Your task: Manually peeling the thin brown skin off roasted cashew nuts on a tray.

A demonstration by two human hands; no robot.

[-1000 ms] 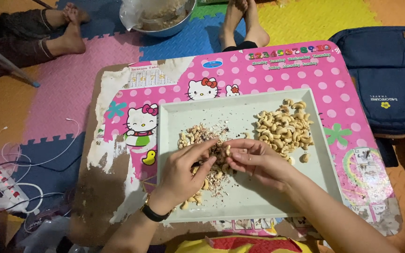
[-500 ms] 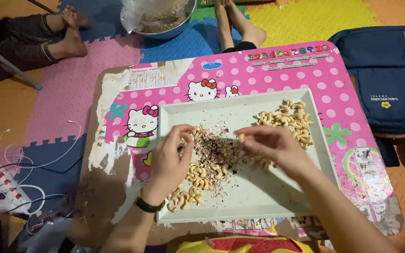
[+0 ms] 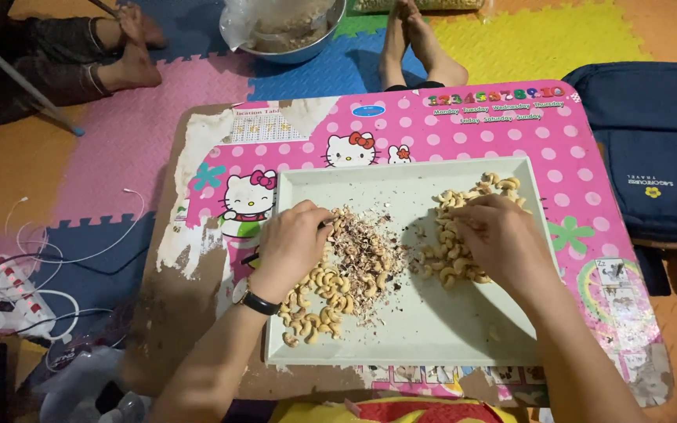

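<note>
A pale rectangular tray [image 3: 425,337] lies on a pink low table [image 3: 464,133]. It holds a pile of cashew nuts [image 3: 315,305] at the lower left, brown skin flakes [image 3: 366,251] in the middle and pale peeled cashews [image 3: 448,262] at the right. My left hand [image 3: 291,244], with a black watch on its wrist, has its fingertips pinched at a nut on the upper edge of the left pile. My right hand [image 3: 503,239] rests palm down on the peeled pile with bent fingers. What lies under them is hidden.
The table's printed top is peeling at its left side [image 3: 182,258]. A metal bowl [image 3: 291,31] with a plastic bag and two other people's bare feet [image 3: 421,43] are beyond it. A blue bag [image 3: 656,149] lies right; a power strip and white cables [image 3: 17,290] lie left.
My hands came apart from the tray's middle. The right hand carried a nut over to the peeled pile. The left hand went to the top of the left pile.
</note>
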